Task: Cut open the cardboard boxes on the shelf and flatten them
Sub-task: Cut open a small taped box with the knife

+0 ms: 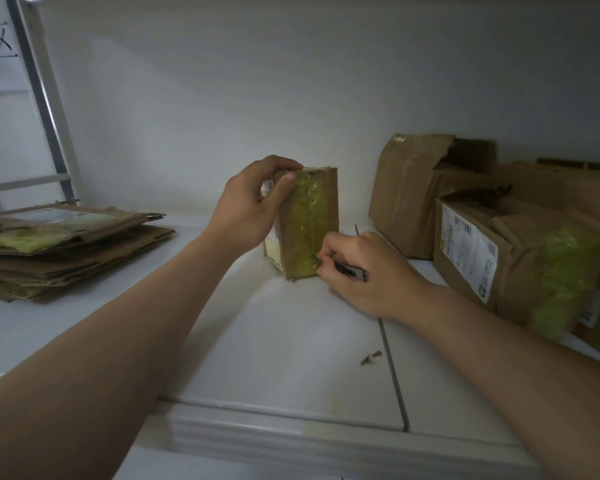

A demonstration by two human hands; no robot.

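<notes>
A small cardboard box (pixel 309 220) stands on end in the middle of the white shelf (pixel 291 341), its near face covered with yellowish tape. My left hand (pixel 248 206) grips its top left corner, thumb on the taped face. My right hand (pixel 364 271) holds a small dark knife (pixel 349 270) whose tip touches the tape near the box's bottom right corner.
A stack of flattened cardboard (pixel 63 244) lies at the left. Several brown boxes stand at the right: one with a torn top (pixel 416 192) and one with a shipping label and yellow tape (pixel 520 258). Small cardboard scraps (pixel 371 357) lie near the shelf's front edge.
</notes>
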